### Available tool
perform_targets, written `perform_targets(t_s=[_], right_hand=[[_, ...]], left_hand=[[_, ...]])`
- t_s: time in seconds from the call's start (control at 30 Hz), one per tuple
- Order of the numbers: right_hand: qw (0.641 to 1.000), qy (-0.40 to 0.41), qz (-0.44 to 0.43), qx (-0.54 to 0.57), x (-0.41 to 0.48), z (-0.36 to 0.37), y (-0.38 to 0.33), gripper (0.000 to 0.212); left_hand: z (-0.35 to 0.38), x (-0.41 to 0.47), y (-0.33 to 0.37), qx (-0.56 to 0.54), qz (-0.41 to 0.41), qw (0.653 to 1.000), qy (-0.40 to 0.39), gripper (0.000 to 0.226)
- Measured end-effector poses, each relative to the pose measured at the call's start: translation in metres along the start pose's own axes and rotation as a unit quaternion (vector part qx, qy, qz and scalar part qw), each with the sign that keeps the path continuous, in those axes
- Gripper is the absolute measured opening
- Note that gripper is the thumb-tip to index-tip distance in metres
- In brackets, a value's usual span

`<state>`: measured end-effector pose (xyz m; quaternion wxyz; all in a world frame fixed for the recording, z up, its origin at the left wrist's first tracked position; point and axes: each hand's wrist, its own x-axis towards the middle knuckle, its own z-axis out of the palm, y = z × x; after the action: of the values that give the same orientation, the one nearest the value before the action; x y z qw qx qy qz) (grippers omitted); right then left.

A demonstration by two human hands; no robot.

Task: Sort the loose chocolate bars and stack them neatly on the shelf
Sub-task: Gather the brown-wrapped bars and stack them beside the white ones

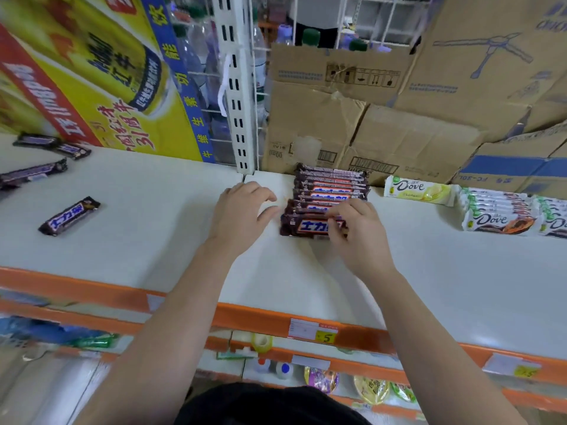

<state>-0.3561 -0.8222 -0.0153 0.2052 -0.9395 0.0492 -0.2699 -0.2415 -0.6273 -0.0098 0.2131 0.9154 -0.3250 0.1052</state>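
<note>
Right hand (356, 231) pinches the front bar (310, 227) of the brown row (331, 187), its long axis running left-right. Left hand (242, 216) sits just beside it, fingers spread and empty. Nearest loose bar (70, 215) lies angled, well to the left on the shelf (153, 256); the left hand is nearer.

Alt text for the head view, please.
The right hand grips the front brown-wrapped chocolate bar of a neat row on the white shelf; the left hand lies open beside it. Farther left lie loose brown bars.
</note>
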Motion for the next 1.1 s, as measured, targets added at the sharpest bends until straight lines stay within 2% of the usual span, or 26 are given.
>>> perform_targets(t_s=[0.2,0.37,0.63,0.73,0.87,1.1], right_hand=[[0.994,-0.053,-0.068,0.072,0.042,0.055,-0.068,0.014],[0.980,-0.082,-0.126,0.127,0.071,0.111,-0.149,0.013],[0.963,-0.169,-0.163,0.133,0.112,0.196,-0.270,0.018],[0.960,-0.195,-0.166,0.117,0.132,0.230,-0.307,0.021],[0.958,-0.216,-0.165,0.092,0.157,0.274,-0.351,0.026],[0.953,-0.253,-0.167,0.025,0.188,0.330,-0.393,0.027]], left_hand=[[-0.042,-0.047,-0.065,0.022,-0.097,0.994,0.055,0.037],[-0.084,-0.086,-0.135,0.010,-0.174,0.981,0.090,0.033],[-0.144,-0.126,-0.252,0.024,-0.240,0.965,0.103,0.029],[-0.160,-0.137,-0.298,0.029,-0.252,0.961,0.107,0.022],[-0.178,-0.148,-0.355,0.030,-0.253,0.960,0.115,0.023],[-0.201,-0.156,-0.415,0.034,-0.240,0.963,0.115,0.015]])
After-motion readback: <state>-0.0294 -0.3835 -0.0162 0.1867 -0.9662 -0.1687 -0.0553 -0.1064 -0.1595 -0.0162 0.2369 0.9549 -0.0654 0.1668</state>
